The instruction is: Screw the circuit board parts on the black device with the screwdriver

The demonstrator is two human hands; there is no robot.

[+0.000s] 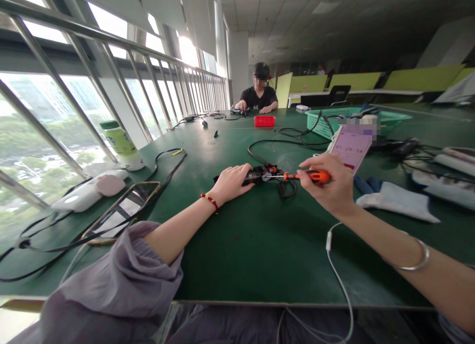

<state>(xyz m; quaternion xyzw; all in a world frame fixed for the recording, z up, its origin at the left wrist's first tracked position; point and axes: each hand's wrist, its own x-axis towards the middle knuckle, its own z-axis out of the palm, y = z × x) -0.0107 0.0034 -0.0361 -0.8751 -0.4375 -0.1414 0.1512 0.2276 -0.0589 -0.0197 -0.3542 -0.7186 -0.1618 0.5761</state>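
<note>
My left hand [233, 181] is wrapped over a black device with exposed inner parts [262, 174], pressing it on the green table [237, 250]. My right hand [330, 183] grips the orange and black handle of a screwdriver [313, 176]. The shaft lies nearly level and points left, its tip at the opened end of the device; whether it sits in a screw is too small to tell. A black cable loop [288, 189] hangs beside the device. My fingers partly cover both the device and the handle.
A phone showing a timer [351, 148] stands behind my right hand, near a green basket [321, 124]. Gloves [399, 200] lie right. At left are another phone [124, 210], a white device [91, 190] and a cup [122, 146]. A red box [264, 121] stands before a person [259, 94] opposite.
</note>
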